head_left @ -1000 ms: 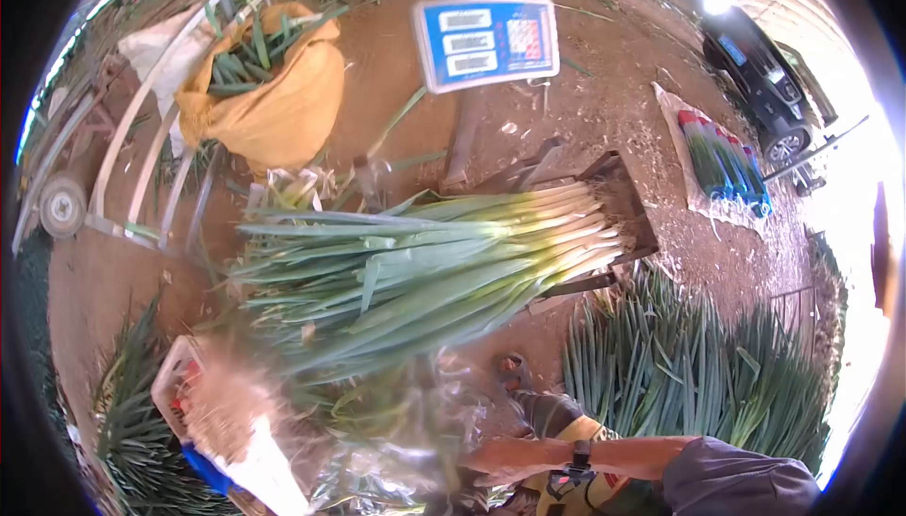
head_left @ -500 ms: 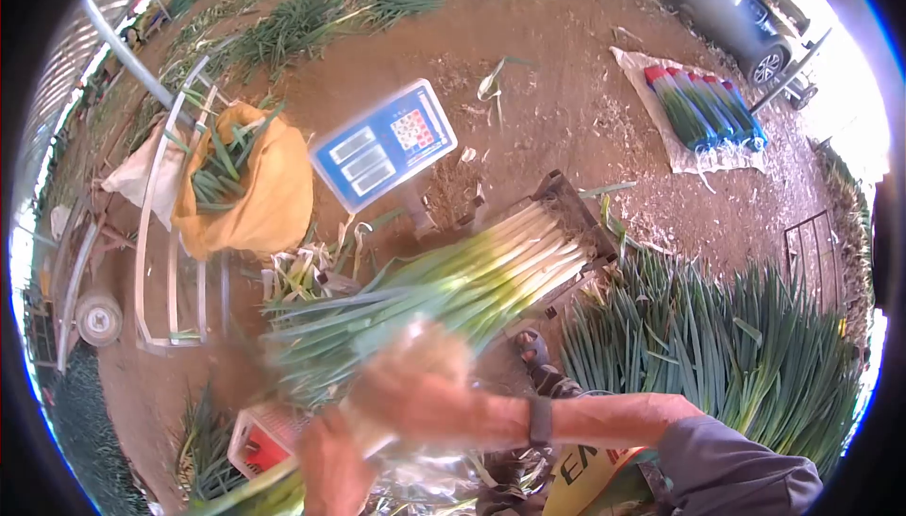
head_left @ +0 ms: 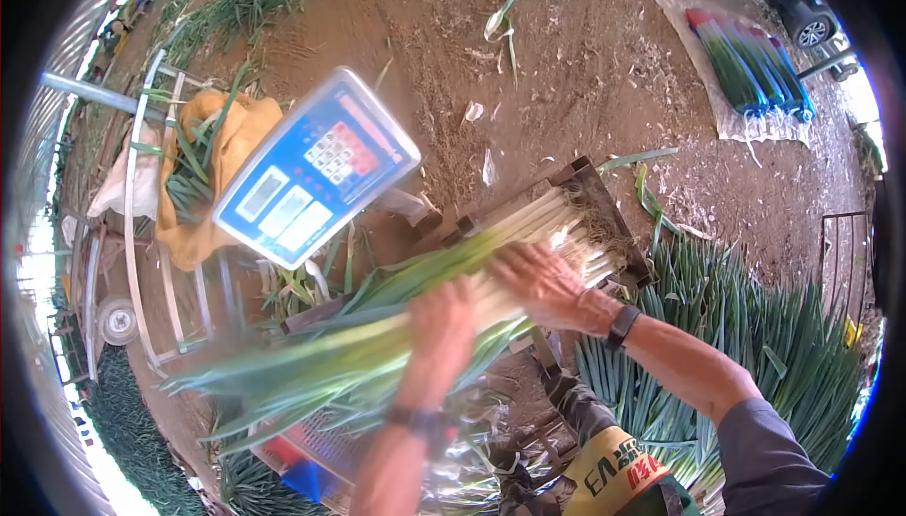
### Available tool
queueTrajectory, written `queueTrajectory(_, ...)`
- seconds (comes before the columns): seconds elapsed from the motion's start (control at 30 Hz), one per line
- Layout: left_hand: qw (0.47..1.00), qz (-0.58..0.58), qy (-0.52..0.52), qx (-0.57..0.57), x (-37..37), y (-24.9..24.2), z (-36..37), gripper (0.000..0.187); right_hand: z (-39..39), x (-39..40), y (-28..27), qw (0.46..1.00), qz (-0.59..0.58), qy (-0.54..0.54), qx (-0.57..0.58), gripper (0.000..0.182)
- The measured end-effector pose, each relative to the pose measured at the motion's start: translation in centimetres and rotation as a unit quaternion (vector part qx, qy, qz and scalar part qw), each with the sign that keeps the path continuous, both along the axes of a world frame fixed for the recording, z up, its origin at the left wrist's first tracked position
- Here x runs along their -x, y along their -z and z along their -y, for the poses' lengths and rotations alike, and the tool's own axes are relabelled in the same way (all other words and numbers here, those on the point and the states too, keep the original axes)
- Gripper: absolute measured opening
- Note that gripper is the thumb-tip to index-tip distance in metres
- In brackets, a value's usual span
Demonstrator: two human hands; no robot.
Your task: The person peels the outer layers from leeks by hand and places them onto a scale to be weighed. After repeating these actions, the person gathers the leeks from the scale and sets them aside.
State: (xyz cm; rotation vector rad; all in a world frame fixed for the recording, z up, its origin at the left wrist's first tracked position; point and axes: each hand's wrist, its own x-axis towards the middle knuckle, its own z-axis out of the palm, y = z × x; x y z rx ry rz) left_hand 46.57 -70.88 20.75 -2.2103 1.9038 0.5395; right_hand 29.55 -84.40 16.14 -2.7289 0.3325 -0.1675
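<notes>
A heap of green onions lies across a dark tray, white root ends to the right and green leaves to the left. My left hand, smeared by motion, is closed around stalks near the middle of the heap. Over the white stems nearer the roots, my right hand is on the same stalks, its thumb hidden. Just beyond the heap stands a blue weighing scale with a keypad and display windows.
A yellow sack of green leaves sits in a metal frame at left. More green onions stand massed at right. Blue-wrapped bundles lie on a pale sheet. A red-and-white crate is below the heap.
Both hands have moved up and right from the lower middle, bringing stalks onto the heap. My right hand now reaches the white stems. The view has shifted, and the scale appears larger.
</notes>
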Motion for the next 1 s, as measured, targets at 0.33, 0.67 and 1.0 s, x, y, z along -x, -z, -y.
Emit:
queueTrajectory(0.33,0.997,-0.037,-0.014,0.071,5.7,12.1,8.7,0.066,9.9,5.4,9.9,0.996,-0.055,0.023,0.071,0.055)
queueTrajectory(0.67,0.993,-0.037,-0.079,0.085,-1.8,10.1,-1.5,0.082,13.1,6.9,11.6,0.982,-0.171,0.051,0.067,0.069)
queueTrajectory(1.0,0.991,-0.064,-0.105,0.059,-3.6,15.8,-2.7,0.075,12.7,6.6,12.3,0.970,-0.221,0.071,-0.072,0.085)
